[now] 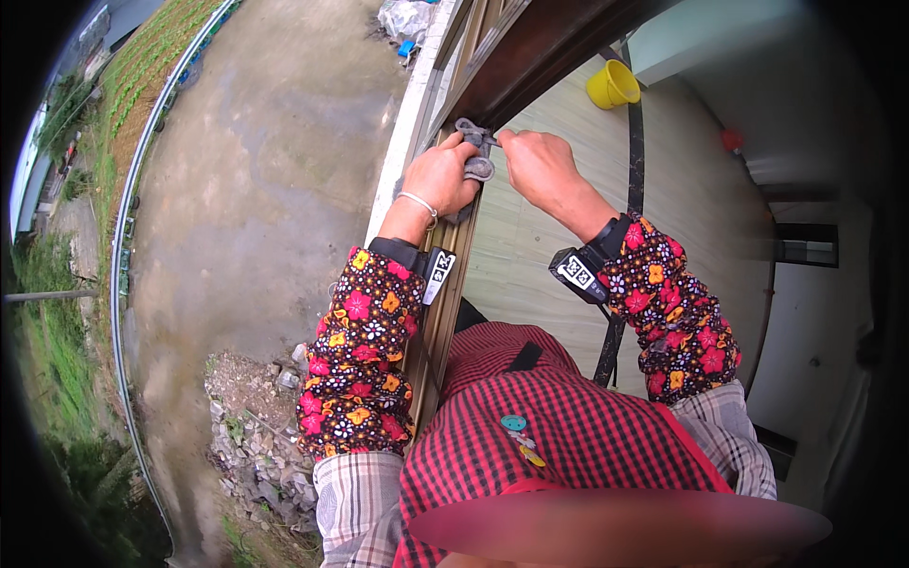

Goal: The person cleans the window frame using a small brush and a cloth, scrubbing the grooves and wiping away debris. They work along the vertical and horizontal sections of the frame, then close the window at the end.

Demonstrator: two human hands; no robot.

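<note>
Soft daylight over the left of the frame, a dimmer room to the right.
The wet-looking ground (pixel 265 142) at left is evenly bright, without hard shadows; the pale floor (pixel 559 256) right of centre catches a mild sheen, and the far right wall (pixel 805 322) sinks into grey gloom. The left hand (pixel 440 180) and right hand (pixel 549 170) look fairly crisp. Fisheye distortion bows the railing (pixel 120 284) at left; black vignetting swallows the corners, and a blurred oval (pixel 625 525) smears the bottom.

A pale, streaked floor (pixel 544 284) is spreading right of centre.
Daylight is lighting a flat grey-brown yard (pixel 256 170) at left, a striped green field (pixel 137 87) at upper left.
</note>
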